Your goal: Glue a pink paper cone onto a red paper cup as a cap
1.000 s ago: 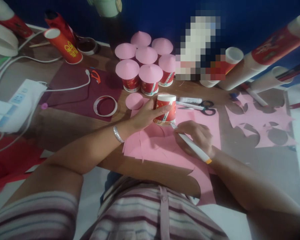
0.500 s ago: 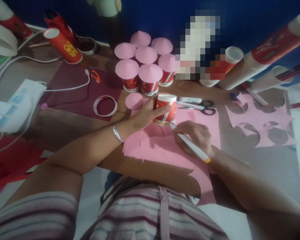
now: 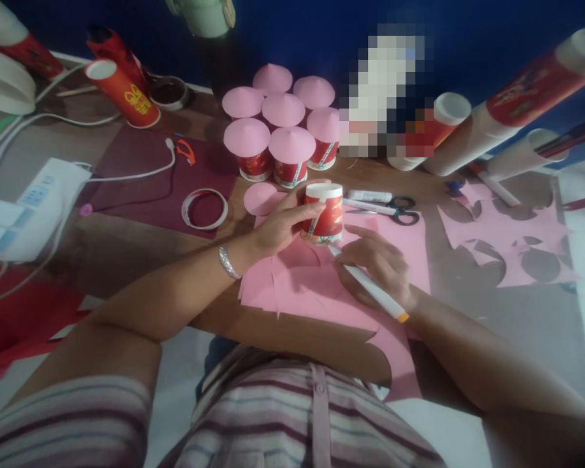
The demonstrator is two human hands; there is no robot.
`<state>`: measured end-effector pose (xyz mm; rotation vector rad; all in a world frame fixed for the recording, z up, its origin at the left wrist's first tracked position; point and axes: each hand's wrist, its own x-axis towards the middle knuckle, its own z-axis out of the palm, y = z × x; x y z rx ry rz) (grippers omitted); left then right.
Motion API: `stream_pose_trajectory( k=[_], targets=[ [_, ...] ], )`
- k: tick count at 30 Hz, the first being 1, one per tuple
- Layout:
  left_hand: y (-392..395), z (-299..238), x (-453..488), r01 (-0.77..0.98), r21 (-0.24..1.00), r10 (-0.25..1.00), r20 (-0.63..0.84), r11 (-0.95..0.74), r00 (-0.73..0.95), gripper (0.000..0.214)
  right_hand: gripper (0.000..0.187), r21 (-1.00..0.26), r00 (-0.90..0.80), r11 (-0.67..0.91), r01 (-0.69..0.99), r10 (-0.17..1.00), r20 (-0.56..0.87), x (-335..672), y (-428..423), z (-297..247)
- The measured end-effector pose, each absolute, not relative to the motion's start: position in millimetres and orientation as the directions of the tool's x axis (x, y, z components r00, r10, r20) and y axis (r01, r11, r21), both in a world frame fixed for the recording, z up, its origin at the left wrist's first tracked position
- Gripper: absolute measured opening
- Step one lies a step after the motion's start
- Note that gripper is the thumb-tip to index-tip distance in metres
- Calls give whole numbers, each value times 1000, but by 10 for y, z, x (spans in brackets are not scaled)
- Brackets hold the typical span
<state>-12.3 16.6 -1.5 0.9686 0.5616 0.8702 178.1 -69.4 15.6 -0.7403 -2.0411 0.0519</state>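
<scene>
Left hand [image 3: 277, 224] gripping 1 cup [image 3: 323, 214], right hand [image 3: 377, 263] holding pen [image 3: 370, 292]

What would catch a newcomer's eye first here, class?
In the middle, the left hand grips a red cup standing on a pink sheet, while the right hand holds a white pen with its tip at the cup's foot. Just behind stands a cluster of cups topped with pink paper cones.
</scene>
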Motion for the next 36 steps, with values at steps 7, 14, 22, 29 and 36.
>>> stream_pose_trajectory(
  k=[7,14,22,29,36],
  targets=[
    [101,53,-126,-300,919,818,-42,257,574,39,19,-343,-463,844,413,518,719,1748,-732,150],
    [125,39,-114,-327,911,856,-51,250,514,51,22,-328,-399,837,439,508,763,1786,-711,148],
    [112,85,-125,-331,905,815,-30,268,578,37,22,-329,-392,792,514,558,731,1797,-732,179],
    [146,-68,-147,-312,909,811,-44,274,584,44,24,-339,-381,787,516,565,732,1778,-733,164],
    [154,-88,-146,-317,914,813,-22,252,582,42,22,-299,-408,799,522,542,735,1782,-726,180]
  ],
)
